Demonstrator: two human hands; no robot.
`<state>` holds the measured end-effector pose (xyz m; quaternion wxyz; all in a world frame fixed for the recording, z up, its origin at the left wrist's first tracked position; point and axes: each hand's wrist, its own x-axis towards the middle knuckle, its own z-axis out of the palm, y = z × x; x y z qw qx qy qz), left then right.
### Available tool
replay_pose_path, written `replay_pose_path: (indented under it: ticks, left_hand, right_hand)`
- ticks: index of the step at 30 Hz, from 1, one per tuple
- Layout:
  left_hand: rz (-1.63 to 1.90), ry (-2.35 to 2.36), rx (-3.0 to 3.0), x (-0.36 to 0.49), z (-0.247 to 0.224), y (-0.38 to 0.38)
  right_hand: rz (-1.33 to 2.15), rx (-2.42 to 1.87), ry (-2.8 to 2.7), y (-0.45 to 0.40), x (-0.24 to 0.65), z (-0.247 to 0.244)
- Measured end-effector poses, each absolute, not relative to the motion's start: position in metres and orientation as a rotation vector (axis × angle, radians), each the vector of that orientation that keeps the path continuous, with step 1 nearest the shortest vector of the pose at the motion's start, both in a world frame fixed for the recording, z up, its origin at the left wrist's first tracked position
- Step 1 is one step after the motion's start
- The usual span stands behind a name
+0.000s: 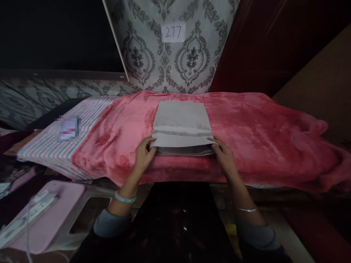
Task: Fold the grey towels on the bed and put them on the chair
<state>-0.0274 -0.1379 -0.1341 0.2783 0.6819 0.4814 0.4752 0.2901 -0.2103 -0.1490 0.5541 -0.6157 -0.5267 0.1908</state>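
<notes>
The left hand (145, 155) and right hand (223, 157) each pinch a near corner of a folded grey towel (181, 124), fingers closed narrowly on the cloth, though the dim light makes the fingertips underneath hard to make out. The towel lies flat mid-way along a rumpled pink fleece blanket (260, 135), with a striped sheet (65, 153) to its left. A jade bangle (124, 197) circles the left wrist, and a white power strip (30, 219) rests on a pink plastic stool (68, 197) nearby.
</notes>
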Motion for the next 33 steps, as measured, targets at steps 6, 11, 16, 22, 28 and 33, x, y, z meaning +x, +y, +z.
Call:
replay_pose_path:
  ticks: [6, 11, 16, 22, 28, 33]
  left_hand:
    - [1.251, 1.311, 1.815, -0.027, -0.129, -0.139]
    - [1.226, 1.339, 1.798, -0.026, -0.125, -0.137]
    - [1.200, 1.344, 1.823, -0.026, -0.127, -0.136]
    - [1.201, 1.370, 2.267, -0.023, -0.123, -0.138]
    - [0.800, 1.095, 2.614, -0.001, -0.106, -0.128]
    - [0.777, 1.139, 2.573, 0.009, -0.103, -0.112]
  right_hand:
    - [0.407, -1.456, -1.321, -0.215, 0.293, -0.150]
    - [0.477, -1.460, -1.395, -0.218, 0.299, -0.146]
    - [0.430, -1.444, -1.524, -0.219, 0.300, -0.148]
    - [0.372, -1.500, -1.443, -0.212, 0.299, -0.147]
    - [0.403, -1.497, -1.404, -0.203, 0.299, -0.137]
    - [0.426, -1.483, -1.506, -0.204, 0.301, -0.134]
